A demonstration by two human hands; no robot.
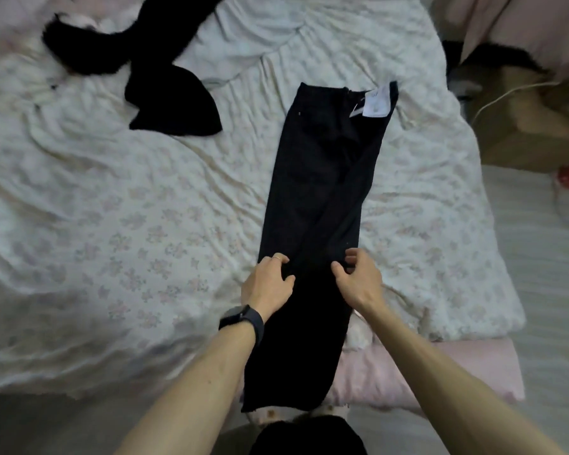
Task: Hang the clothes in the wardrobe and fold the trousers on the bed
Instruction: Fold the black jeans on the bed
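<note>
**Gripping one pair of trousers [322, 198] on the bed [112, 224]**

I count one pair of trousers, black, folded lengthwise so that one leg lies over the other. They make a long strip on the flowered sheet [424, 224], right of the bed's middle. The waistband is at the far end and the leg ends hang over the near edge toward me. One white label [376, 101] shows at the right corner of the waistband.

Both my hands are on the lower part of the legs, facing each other across the strip. My left hand [270, 284] sits at the left edge, palm down. Its fingers are curled, the tips dig into the cloth, and the thumb lies on top of the fabric. My right hand [358, 280] is at the right edge, with thumb and curled fingers narrowed to a pinch on the border of the cloth. My two bare forearms reach forward and draw together toward the trousers. I wear one watch [243, 320] on the left wrist and one ring [277, 257] on a left finger.

One heap of black clothing [174, 100] lies at the far left of the bed, well apart from the trousers. I cannot tell whether it is one piece or several. One box [523, 126] stands on the floor to the right of the bed. One pink mattress [408, 372] shows under the sheet at the near right corner.
</note>
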